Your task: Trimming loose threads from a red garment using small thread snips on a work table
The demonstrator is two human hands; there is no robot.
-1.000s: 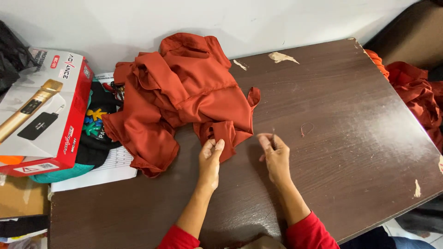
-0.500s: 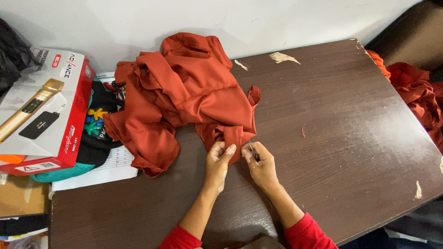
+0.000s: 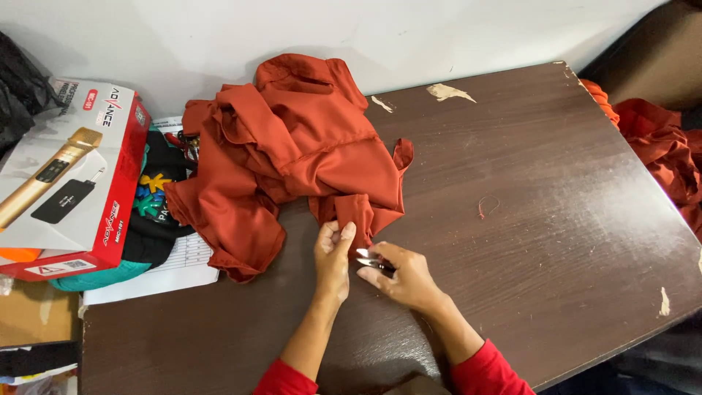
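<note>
- Nearest the viewer, on the dark wooden counter (image 3: 512,241), both hands work side by side at a cloth edge.
- Left hand (image 3: 334,252): fingers pinch a folded tab of the rust-orange garment (image 3: 292,161).
- Right hand (image 3: 406,276): closed around small metal snips (image 3: 369,260), tips just beside the tab.
- Beyond them, the garment lies heaped mid-counter; a loose thread (image 3: 486,207) lies apart to its right.
- Far left: a red-and-white box (image 3: 73,183).

Two hands (image 3: 373,267), one rust garment (image 3: 292,153), one box (image 3: 69,179), perhaps one snipper (image 3: 371,260).
</note>
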